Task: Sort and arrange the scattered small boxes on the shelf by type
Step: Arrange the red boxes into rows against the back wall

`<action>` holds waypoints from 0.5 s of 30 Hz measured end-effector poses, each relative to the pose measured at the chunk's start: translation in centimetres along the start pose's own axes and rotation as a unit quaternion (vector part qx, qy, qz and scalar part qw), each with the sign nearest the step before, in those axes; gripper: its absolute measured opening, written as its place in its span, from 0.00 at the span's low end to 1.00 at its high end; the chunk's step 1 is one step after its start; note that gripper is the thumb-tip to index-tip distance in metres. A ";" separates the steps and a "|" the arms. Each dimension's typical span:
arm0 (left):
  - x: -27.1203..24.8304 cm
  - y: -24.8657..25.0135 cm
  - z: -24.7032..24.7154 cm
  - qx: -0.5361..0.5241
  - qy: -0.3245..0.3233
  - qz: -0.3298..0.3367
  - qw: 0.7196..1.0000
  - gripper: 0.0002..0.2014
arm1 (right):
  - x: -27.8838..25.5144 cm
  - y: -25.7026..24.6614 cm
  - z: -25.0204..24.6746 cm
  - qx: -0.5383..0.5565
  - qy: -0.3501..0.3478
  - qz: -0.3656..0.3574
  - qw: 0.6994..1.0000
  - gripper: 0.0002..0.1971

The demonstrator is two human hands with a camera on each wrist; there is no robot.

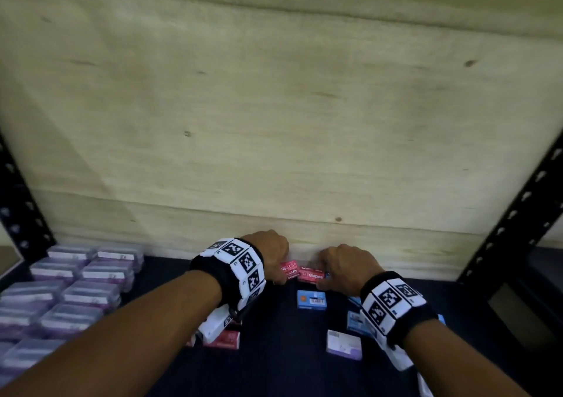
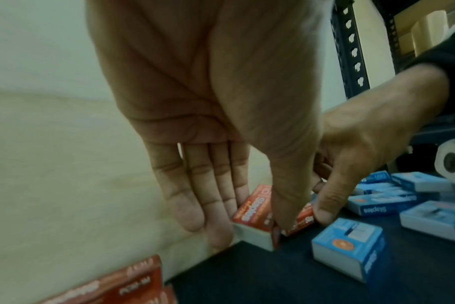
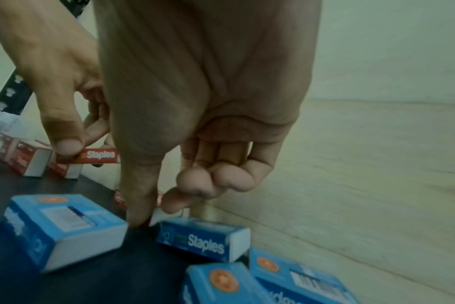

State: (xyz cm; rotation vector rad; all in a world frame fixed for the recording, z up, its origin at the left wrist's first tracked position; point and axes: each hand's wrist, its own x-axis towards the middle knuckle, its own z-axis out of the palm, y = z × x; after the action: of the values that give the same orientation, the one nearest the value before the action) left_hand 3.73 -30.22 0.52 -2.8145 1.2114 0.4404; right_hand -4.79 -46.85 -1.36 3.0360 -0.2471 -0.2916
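Two red staples boxes lie side by side on the dark shelf (image 1: 289, 351) against the wooden back panel. My left hand (image 1: 281, 272) pinches the left red box (image 1: 288, 270), thumb in front and straight fingers behind it, as the left wrist view shows (image 2: 252, 211). My right hand (image 1: 323, 275) pinches the right red box (image 1: 311, 275) between thumb and index finger; in the right wrist view my right hand (image 3: 153, 215) hides most of that box (image 3: 118, 200). The two hands nearly touch.
Blue staples boxes (image 1: 311, 299) lie scattered below my right hand (image 3: 203, 239). A white and purple box (image 1: 344, 343) sits nearer me. More red boxes (image 1: 222, 340) lie under my left wrist. Clear purple cases (image 1: 76, 290) fill the left. Black uprights (image 1: 518, 214) flank the shelf.
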 end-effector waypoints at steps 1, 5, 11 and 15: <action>-0.6 -0.2 -0.5 -0.005 0.005 0.000 1.000 0.19 | -0.3 -0.1 -0.4 0.005 0.003 0.001 1.000 0.24; -4.1 -1.0 -2.2 -0.026 0.016 -0.004 1.000 0.20 | -2.2 -0.7 -2.5 -0.001 0.017 0.002 1.000 0.25; -10.4 -2.4 -2.2 -0.048 -0.018 -0.028 0.998 0.18 | -5.4 -3.3 -4.3 0.070 -0.025 -0.046 0.996 0.20; -14.0 -3.3 -0.4 -0.049 -0.045 -0.056 0.996 0.19 | -7.3 -6.3 -4.0 0.092 -0.052 -0.086 0.991 0.20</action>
State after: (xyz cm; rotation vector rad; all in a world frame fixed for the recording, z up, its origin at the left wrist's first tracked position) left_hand -2.98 -18.12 4.51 -2.8896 1.0374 0.6271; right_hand -10.16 -39.18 3.25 3.2348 -0.0167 -0.4641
